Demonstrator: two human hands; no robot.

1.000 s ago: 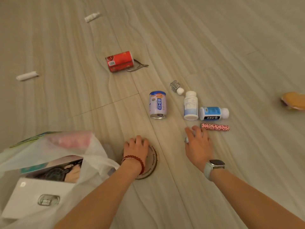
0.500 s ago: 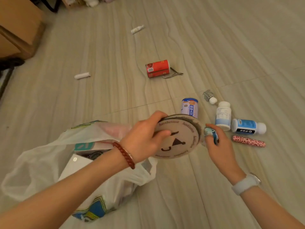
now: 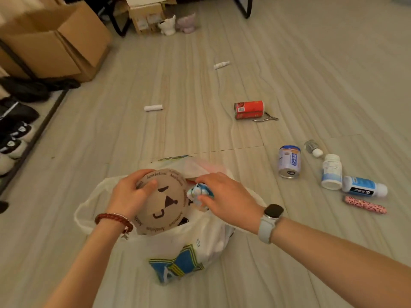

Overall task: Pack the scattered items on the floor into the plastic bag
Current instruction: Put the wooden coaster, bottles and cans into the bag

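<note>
A: status?
B: L hand (image 3: pixel 131 194) clamps round brown disc (image 3: pixel 162 202), R hand (image 3: pixel 224 196) pinches small blue item (image 3: pixel 200 193), both over plastic bag (image 3: pixel 200 245) mouth. Not dropped yet.
A: left?
B: Right of bag: purple can (image 3: pixel 289 162), 2 white bottles (image 3: pixel 331 172), pink tube (image 3: pixel 364 204); beyond bag: red can (image 3: pixel 249 110). Floor there open, boxes (image 3: pixel 55 43) well apart.

Bag (image 3: pixel 178 252), cans (image 3: pixel 249 110), bottles (image 3: pixel 331 172) on floor (image 3: pixel 311 63)

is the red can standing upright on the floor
No, the red can lies on its side on the floor, with metal clippers right beside it.
</note>
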